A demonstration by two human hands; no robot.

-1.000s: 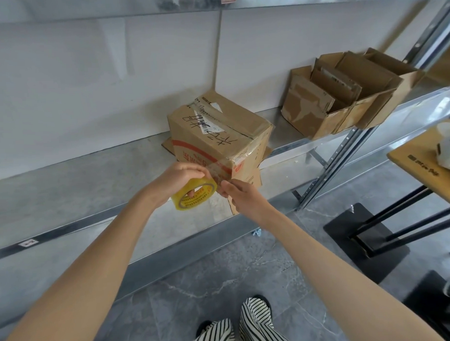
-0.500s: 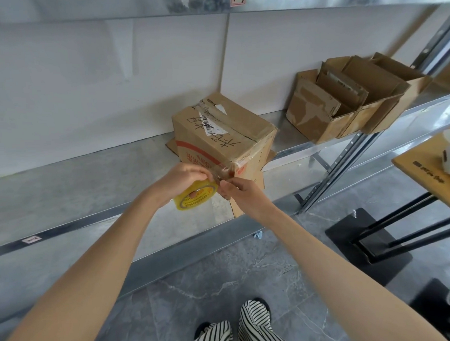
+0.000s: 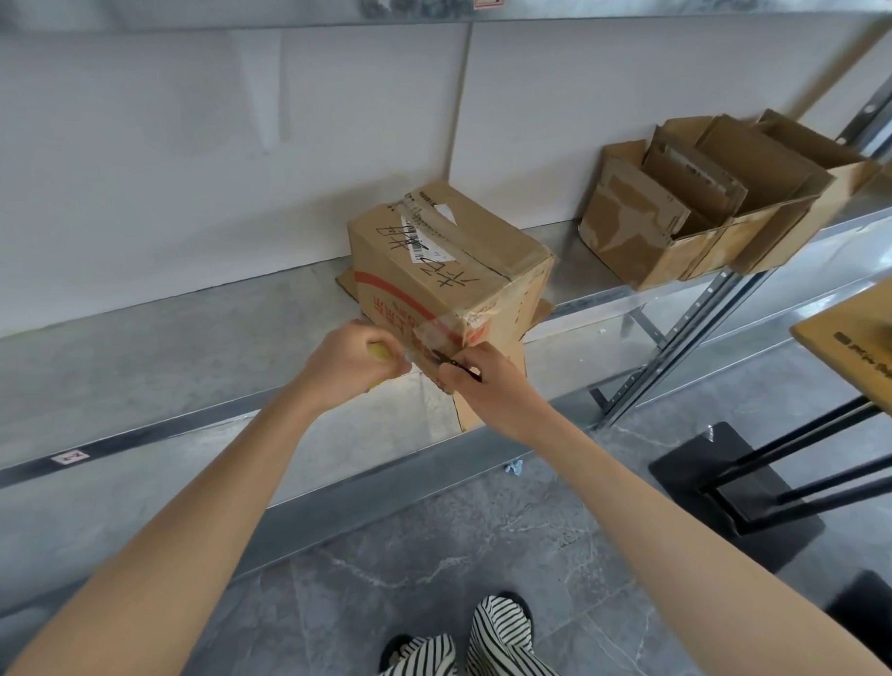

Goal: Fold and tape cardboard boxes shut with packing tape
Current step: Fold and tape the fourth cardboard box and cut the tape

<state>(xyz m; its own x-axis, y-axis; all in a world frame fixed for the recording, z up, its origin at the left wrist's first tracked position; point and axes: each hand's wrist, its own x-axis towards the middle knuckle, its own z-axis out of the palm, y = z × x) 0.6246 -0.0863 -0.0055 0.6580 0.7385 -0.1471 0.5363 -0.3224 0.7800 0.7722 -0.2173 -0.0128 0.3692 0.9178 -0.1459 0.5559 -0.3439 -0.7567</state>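
Note:
A closed brown cardboard box (image 3: 456,256) with black handwriting, a red band and old tape stands on the grey metal shelf (image 3: 181,357). My left hand (image 3: 351,361) grips a yellow tape roll (image 3: 378,351), mostly hidden under the fingers, just left of the box's near corner. A clear strip of tape (image 3: 434,335) runs from the roll onto that corner. My right hand (image 3: 478,382) holds a small dark tool (image 3: 455,361) against the strip at the box's front face.
Two open, worn cardboard boxes (image 3: 707,207) sit on the shelf to the right. A slanted metal shelf upright (image 3: 686,324) stands right of the box. A wooden table (image 3: 859,343) on black legs is at the far right. Grey tiled floor lies below.
My left hand has turned over the roll, hiding most of it. The right hand's dark tool now shows against the tape strip. The view has shifted slightly.

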